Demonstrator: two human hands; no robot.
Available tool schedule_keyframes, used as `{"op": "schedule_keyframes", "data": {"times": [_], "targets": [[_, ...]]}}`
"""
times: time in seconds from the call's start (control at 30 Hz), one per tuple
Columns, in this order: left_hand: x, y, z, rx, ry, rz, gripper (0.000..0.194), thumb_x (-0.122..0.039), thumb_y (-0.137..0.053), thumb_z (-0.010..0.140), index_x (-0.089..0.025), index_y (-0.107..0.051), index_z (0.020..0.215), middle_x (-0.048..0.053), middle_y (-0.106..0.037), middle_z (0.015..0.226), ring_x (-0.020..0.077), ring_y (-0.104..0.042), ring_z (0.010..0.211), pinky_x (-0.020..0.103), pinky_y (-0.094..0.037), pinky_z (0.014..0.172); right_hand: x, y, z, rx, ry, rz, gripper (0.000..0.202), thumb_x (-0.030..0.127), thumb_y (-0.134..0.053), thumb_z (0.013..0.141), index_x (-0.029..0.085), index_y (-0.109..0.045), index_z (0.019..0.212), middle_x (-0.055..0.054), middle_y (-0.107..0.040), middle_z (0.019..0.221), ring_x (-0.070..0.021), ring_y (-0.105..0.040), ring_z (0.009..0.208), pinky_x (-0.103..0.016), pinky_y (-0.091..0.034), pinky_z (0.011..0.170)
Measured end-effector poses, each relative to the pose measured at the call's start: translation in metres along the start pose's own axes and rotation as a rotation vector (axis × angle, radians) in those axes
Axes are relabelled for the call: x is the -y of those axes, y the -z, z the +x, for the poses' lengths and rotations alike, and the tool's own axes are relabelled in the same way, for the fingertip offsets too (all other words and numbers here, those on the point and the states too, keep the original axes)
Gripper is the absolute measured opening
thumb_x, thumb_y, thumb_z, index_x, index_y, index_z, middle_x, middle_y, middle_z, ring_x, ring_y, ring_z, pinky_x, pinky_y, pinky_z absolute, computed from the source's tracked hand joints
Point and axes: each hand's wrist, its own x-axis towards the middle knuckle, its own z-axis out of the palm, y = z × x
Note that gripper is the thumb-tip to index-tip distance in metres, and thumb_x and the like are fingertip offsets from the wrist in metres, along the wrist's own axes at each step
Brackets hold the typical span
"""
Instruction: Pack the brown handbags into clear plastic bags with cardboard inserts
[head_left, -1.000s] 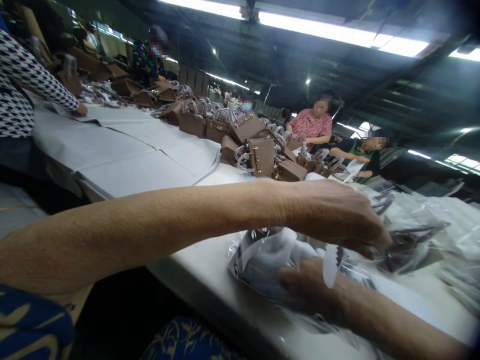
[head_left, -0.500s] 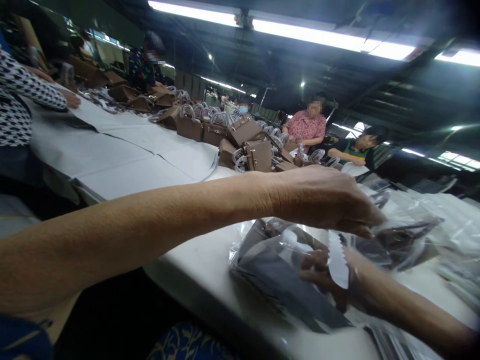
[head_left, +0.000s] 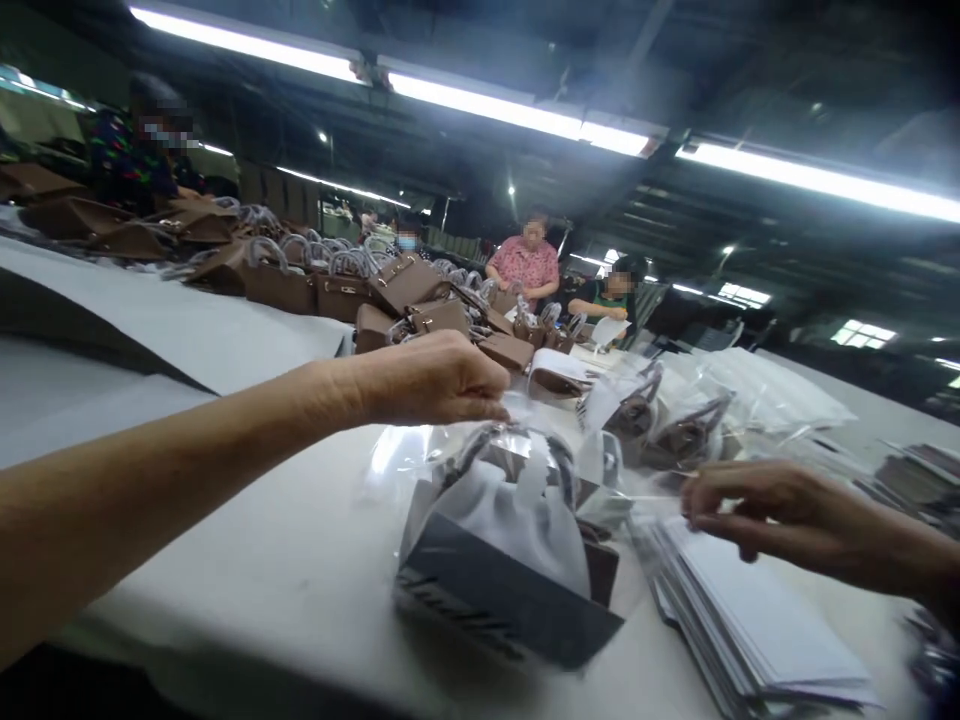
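A bag in clear plastic film (head_left: 517,520) stands on the pale table (head_left: 285,560), with a dark grey card carrying script lettering (head_left: 510,590) across its front and white wrapping behind the card. My left hand (head_left: 457,380) is closed above it, pinching the top of the clear film. To the right, my right hand (head_left: 757,505) has its fingers curled, with thumb and forefinger close together; a thin pale strand seems to run from them toward the bag. That hand hovers above a stack of white and grey sheets (head_left: 765,600).
Brown handbags (head_left: 281,290) with wrapped handles are heaped along the far side. Film-wrapped bags (head_left: 690,425) and clear plastic sheets (head_left: 780,390) lie at the back right. White sheeting (head_left: 172,300) covers the left. Several people work beyond, one in a pink shirt (head_left: 525,265).
The view has swung right. The wrapped bag now stands upright, its front card showing. My right hand has come out from it, and the white serrated strip beside it no longer shows there.
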Motion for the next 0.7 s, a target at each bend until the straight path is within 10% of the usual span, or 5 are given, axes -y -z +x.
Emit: {"op": "schedule_keyframes", "data": {"times": [0.1,0.27,0.4,0.5,0.7], "targets": [[-0.001,0.005,0.004,-0.023,0.002,-0.017,0.026,-0.032,-0.057,0.078,-0.018,-0.053,0.056,-0.004,-0.045,0.051,0.0080,-0.040,0.049,0.021,-0.028,0.053,-0.008,0.007,0.018,-0.040,0.007,-0.013,0.041,0.046,-0.056,0.077,0.018,-0.057,0.107,-0.012,-0.045,0.126,-0.0131,-0.057,0.069,-0.026,-0.049,0.062],[-0.003,-0.001,0.012,-0.068,-0.095,0.081,0.027,-0.031,-0.053,0.083,-0.017,-0.052,0.060,-0.004,-0.043,0.057,0.0067,-0.040,0.050,0.020,-0.030,0.051,-0.015,0.004,0.064,0.069,0.094,0.083,0.108,0.053,-0.066,0.065,0.023,0.004,0.141,-0.016,-0.020,0.142,-0.0176,-0.058,0.087,-0.030,-0.047,0.076],[0.008,-0.007,0.018,-0.125,-0.149,0.199,0.025,-0.028,-0.053,0.084,-0.014,-0.052,0.062,-0.003,-0.045,0.065,0.0056,-0.041,0.054,0.018,-0.031,0.053,-0.008,-0.012,0.087,0.229,0.077,0.135,0.098,0.055,-0.069,0.059,0.020,-0.024,0.139,-0.012,-0.050,0.123,-0.0155,-0.060,0.077,-0.025,-0.047,0.070],[0.018,-0.010,0.026,-0.135,-0.125,0.262,0.024,-0.029,-0.053,0.084,-0.014,-0.055,0.065,0.000,-0.049,0.072,0.0066,-0.045,0.059,0.018,-0.034,0.056,-0.006,-0.026,0.092,0.243,0.018,0.188,0.053,0.053,-0.064,0.067,0.013,-0.060,0.101,-0.004,-0.064,0.079,-0.0122,-0.058,0.059,-0.020,-0.043,0.053],[0.021,-0.006,0.051,-0.180,-0.167,0.351,0.027,-0.030,-0.053,0.083,-0.012,-0.058,0.063,0.001,-0.052,0.072,0.0076,-0.048,0.060,0.019,-0.036,0.056,-0.006,-0.015,0.076,0.022,0.086,0.132,0.032,0.042,-0.051,0.082,0.013,-0.056,0.068,-0.001,-0.059,0.058,-0.0098,-0.056,0.054,-0.018,-0.040,0.052]]}}
